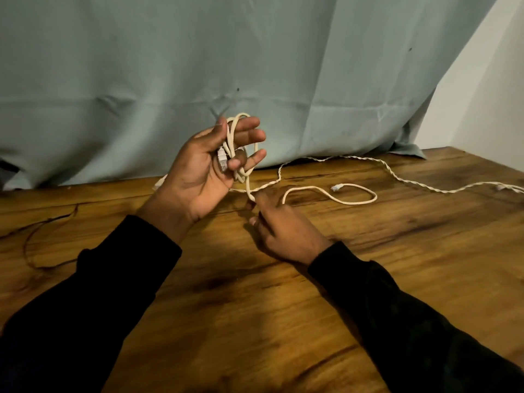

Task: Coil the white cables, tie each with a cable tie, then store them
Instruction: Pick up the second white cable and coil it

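A: From the head camera, what are the surfaces like?

B: A wooden table (pixel 312 321) with dark, streaky grain fills the lower half. A creased grey-green cloth (pixel 170 66) hangs behind it, its hem reaching the table's far edge. At two o'clock stands a plain pale wall (pixel 487 95).

A: And the cable being coiled?

B: The white cable (pixel 303 189) is smooth and round. Several loops of it are gathered in the raised left hand (pixel 204 168), palm toward the camera, thumb pressing the strands and a white plug (pixel 221 161) against the fingers. From there it drops to the right hand (pixel 283 231), which pinches it just above the table at centre. The rest lies on the wood toward three o'clock in a long flat loop ending in a small white connector (pixel 336 188).

A: Anything else lying there?

B: A twisted white cable (pixel 397 177), rope-like in texture, snakes from centre along the cloth hem and off at three o'clock. At nine o'clock a thin dark wire (pixel 28 245) curls on the wood. Both sleeves are black.
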